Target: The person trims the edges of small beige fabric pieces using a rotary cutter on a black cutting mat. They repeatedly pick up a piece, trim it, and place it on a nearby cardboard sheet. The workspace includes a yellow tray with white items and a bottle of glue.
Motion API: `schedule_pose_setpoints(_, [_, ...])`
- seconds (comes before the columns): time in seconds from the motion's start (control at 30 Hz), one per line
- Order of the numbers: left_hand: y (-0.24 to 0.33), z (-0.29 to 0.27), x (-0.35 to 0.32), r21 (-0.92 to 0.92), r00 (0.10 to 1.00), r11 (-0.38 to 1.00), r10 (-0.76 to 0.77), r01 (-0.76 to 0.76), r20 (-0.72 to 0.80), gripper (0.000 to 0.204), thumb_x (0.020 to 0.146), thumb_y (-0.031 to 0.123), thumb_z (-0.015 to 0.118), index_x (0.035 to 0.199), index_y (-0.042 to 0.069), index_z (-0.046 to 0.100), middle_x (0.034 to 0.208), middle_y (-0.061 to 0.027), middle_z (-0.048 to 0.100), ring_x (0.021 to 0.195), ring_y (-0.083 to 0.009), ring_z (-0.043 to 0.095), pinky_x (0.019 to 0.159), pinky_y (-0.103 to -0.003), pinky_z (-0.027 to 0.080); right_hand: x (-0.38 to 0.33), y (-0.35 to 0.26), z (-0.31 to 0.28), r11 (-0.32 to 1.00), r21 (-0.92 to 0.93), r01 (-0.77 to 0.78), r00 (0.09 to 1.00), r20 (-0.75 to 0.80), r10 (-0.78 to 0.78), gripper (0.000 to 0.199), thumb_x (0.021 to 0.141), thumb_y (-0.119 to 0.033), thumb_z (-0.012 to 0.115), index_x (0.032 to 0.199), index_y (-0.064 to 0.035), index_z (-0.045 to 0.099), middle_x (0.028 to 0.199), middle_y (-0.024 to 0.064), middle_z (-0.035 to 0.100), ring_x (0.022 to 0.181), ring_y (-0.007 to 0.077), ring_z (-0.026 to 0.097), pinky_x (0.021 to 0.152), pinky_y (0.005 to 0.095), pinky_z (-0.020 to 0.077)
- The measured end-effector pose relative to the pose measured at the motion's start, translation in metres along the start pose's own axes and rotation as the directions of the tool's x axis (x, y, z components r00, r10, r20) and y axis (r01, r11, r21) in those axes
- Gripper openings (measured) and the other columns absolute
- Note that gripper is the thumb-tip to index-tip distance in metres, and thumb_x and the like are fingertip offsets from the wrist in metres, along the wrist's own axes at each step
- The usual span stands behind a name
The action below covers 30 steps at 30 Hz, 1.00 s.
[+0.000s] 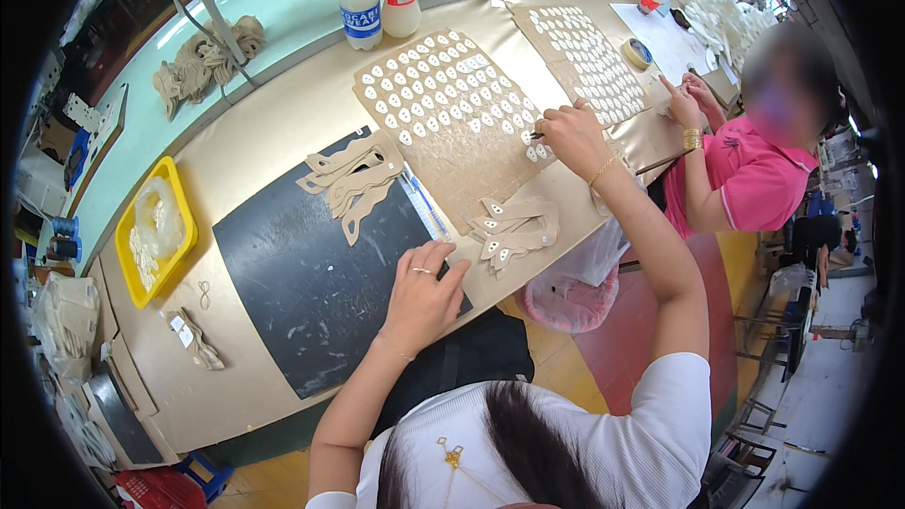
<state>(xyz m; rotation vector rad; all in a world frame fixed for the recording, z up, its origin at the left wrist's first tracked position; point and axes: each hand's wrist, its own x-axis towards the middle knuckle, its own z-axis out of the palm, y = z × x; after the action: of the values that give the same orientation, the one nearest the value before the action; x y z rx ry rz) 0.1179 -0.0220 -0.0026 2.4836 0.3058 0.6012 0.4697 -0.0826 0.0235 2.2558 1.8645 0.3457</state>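
My right hand (573,139) is over the right edge of a brown board (443,170), pinching a thin dark pointed tool (537,136); its exact kind is too small to tell. Rows of small white oval pieces (435,81) with holes cover much of that board. My left hand (422,294) hovers at the near right edge of a black mat (320,292), holding nothing, thumb apart from the fingers. Beige strap-like cut pieces (363,174) lie at the mat's far end. Between my hands sits a fanned stack of beige pieces (514,231) bearing white ovals. A blue-and-white pen (424,203) lies beside the mat.
A yellow tray (141,292) holds a plastic bag and white pieces at left. Two bottles (360,9) stand at the back. On the right, a co-worker in pink (754,170) sits by a second board (589,61) and a tape roll (637,54). A plastic-lined bin (570,297) stands below the table edge.
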Motion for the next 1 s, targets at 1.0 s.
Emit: schedule_pose_setpoints(1.0, [0.004, -0.006, -0.024, -0.01, 0.993, 1.0, -0.023, 0.022, -0.113, 0.038, 0.08, 0.008, 0.073, 0.117, 0.009, 0.067, 0.119, -0.0114, 0.063, 0.12, -0.0314, 0.057, 0.103, -0.048, 0.041, -0.002, -0.14, -0.074, 0.504, 0.833, -0.231, 0.968, 0.25, 0.03, 0.023, 0.082, -0.024, 0.081, 0.091, -0.0032, 0.078, 0.084, 0.0129, 0.075, 0.074, 0.0251, 0.072, 0.07, 0.0353, 0.0553])
